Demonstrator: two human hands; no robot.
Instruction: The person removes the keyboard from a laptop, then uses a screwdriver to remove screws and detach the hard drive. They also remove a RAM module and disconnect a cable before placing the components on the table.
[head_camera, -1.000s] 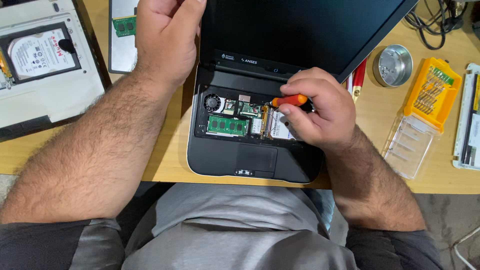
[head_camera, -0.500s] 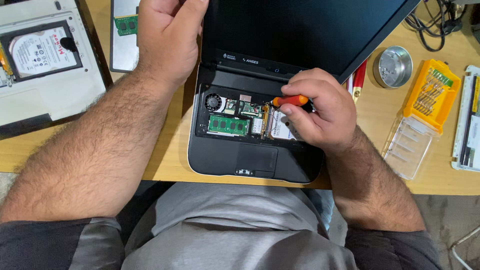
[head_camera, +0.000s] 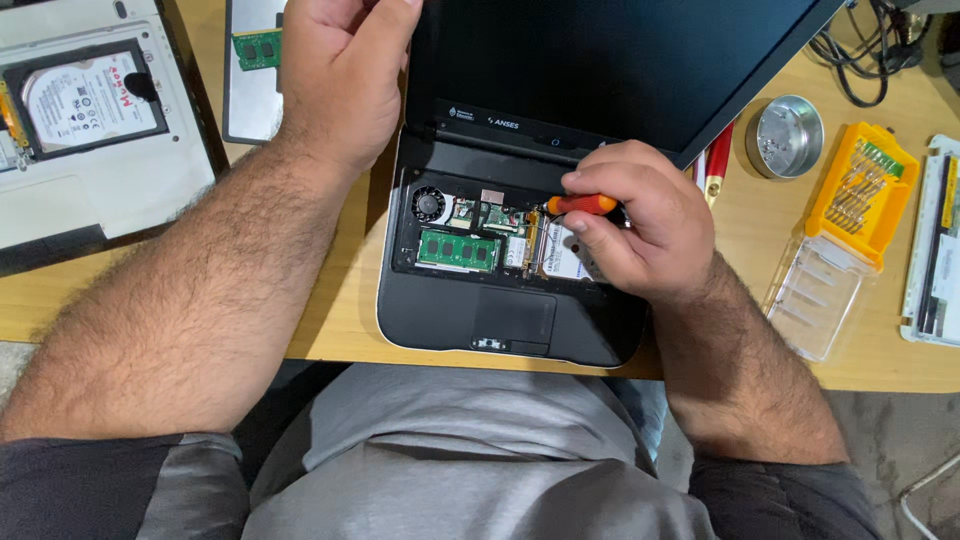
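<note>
The small black laptop with its keyboard removed (head_camera: 500, 300) lies on the pale wooden table (head_camera: 760, 250), at the near edge, just in front of the person's body. Its inner parts are visible: a green memory board (head_camera: 458, 249), a small round fan (head_camera: 428, 204) and a silver drive partly under the right hand.

In the head view, almost nothing changes compared with the moment before. The right hand (head_camera: 635, 225) stays closed around the screwdriver with the orange handle (head_camera: 580, 204), and its tip points to the same place near the drive. The left hand (head_camera: 340, 80) keeps its grasp on the left edge of the dark open screen (head_camera: 610, 60). The laptop does not shift. In my judgement, the work on one screw continues, with only a small turning of the tool.

To the right lie a round metal tin (head_camera: 785, 136) and an orange bit holder (head_camera: 860, 190).
</note>
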